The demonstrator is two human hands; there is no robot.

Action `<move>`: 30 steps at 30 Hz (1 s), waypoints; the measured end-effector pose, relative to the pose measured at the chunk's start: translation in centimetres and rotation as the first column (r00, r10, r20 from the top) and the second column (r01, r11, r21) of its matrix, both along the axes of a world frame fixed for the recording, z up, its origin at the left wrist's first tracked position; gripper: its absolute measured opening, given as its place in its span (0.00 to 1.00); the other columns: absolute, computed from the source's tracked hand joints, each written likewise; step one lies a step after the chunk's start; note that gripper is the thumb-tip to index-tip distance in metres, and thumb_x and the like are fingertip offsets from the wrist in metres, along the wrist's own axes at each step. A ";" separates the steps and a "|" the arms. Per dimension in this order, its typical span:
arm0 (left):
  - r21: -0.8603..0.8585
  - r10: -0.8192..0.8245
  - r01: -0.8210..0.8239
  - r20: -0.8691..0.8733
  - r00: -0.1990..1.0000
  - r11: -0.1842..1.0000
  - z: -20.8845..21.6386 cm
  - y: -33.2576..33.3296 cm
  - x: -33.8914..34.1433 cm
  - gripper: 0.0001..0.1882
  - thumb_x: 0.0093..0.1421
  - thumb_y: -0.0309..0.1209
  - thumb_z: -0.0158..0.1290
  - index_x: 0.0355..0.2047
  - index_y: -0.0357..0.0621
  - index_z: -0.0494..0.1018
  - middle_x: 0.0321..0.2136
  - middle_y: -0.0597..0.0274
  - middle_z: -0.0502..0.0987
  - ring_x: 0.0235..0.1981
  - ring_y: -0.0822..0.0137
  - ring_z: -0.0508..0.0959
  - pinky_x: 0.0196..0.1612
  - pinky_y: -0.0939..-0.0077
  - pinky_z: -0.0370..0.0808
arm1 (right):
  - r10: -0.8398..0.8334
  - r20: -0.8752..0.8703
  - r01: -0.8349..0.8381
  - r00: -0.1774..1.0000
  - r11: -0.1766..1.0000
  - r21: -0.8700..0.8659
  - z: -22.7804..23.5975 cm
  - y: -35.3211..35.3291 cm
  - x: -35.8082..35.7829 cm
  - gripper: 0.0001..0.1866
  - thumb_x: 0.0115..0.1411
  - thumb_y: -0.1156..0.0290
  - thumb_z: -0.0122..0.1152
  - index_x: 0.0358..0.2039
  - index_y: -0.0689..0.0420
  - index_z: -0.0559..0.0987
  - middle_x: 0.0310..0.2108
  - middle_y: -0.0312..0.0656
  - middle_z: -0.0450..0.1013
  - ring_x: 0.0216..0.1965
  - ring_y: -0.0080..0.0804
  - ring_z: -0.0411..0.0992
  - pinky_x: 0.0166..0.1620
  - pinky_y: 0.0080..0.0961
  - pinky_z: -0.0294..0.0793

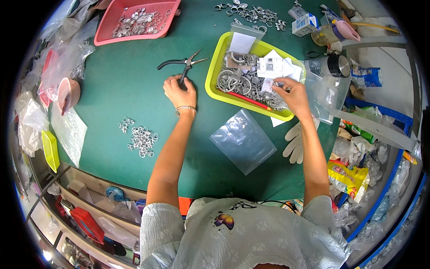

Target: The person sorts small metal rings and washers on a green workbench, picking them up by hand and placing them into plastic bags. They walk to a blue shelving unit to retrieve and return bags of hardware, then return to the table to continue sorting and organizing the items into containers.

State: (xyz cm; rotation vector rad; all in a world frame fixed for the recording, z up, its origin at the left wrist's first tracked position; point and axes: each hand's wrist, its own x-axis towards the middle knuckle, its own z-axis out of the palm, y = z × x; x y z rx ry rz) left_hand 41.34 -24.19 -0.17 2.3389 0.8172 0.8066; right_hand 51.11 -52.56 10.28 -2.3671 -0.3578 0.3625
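Observation:
My left hand (180, 93) rests on the green table with its fingers closed round one dark handle of a pair of pliers (189, 62). The pliers' jaws and handles are spread, and the other handle points left. Over the right side of a yellow-green basket (211, 80), my right hand (292, 95) is closed in a pinch; what its fingertips hold is too small to name. Silvery rings and round metal pieces (235, 81) fill the basket. White paper slips (274, 67) and a red pencil (251, 99) lie on top of them.
A clear plastic bag (244, 141) lies before the basket, near a white glove (293, 144). Small rings (143, 141) are heaped at left. A pink basket (103, 33) of metal pieces and loose rings (257, 14) sit far back. A bottle (338, 66) stands right.

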 end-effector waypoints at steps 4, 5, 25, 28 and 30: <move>-0.011 0.000 0.000 -0.003 1.000 1.000 0.0 -0.1 0.1 0.08 0.48 0.27 0.52 0.30 0.39 0.69 0.33 0.54 0.67 0.38 0.53 0.66 0.43 0.62 0.62 | 0.029 0.058 -0.021 0.998 0.990 -0.137 0.7 1.7 -0.5 0.15 0.47 0.66 0.64 0.37 0.54 0.78 0.14 0.40 0.67 0.17 0.27 0.65 0.23 0.25 0.63; -0.007 0.000 0.000 0.001 1.000 1.000 -0.1 -0.1 0.1 0.08 0.48 0.27 0.52 0.30 0.39 0.69 0.33 0.54 0.67 0.38 0.53 0.66 0.43 0.62 0.62 | 0.023 0.073 -0.016 0.997 0.995 -0.100 0.6 2.0 -0.5 0.16 0.47 0.66 0.64 0.38 0.53 0.77 0.14 0.40 0.67 0.17 0.28 0.65 0.23 0.25 0.63; 0.003 -0.006 0.006 0.029 1.000 1.000 -0.2 0.0 0.0 0.08 0.47 0.26 0.52 0.29 0.38 0.69 0.33 0.53 0.67 0.38 0.53 0.66 0.43 0.61 0.62 | -0.177 0.139 0.224 0.974 0.833 -0.506 0.8 5.9 4.5 0.23 0.47 0.51 0.60 0.30 0.61 0.76 0.27 0.50 0.74 0.32 0.46 0.73 0.34 0.37 0.70; 0.008 -0.006 0.006 0.018 1.000 1.000 -0.1 0.0 0.0 0.08 0.47 0.26 0.52 0.29 0.38 0.69 0.33 0.52 0.67 0.38 0.52 0.66 0.44 0.61 0.62 | -0.218 0.126 0.248 0.968 0.911 -0.328 -0.4 5.0 4.3 0.21 0.47 0.51 0.61 0.25 0.60 0.77 0.25 0.49 0.74 0.32 0.44 0.73 0.34 0.37 0.70; -0.004 -0.008 0.008 0.012 1.000 1.000 -0.1 0.0 0.0 0.08 0.48 0.26 0.52 0.29 0.38 0.69 0.33 0.52 0.67 0.38 0.52 0.66 0.44 0.61 0.62 | -0.227 0.069 0.237 0.971 0.929 -0.283 -1.7 3.8 4.3 0.19 0.47 0.53 0.61 0.27 0.58 0.77 0.25 0.48 0.74 0.31 0.44 0.73 0.34 0.37 0.70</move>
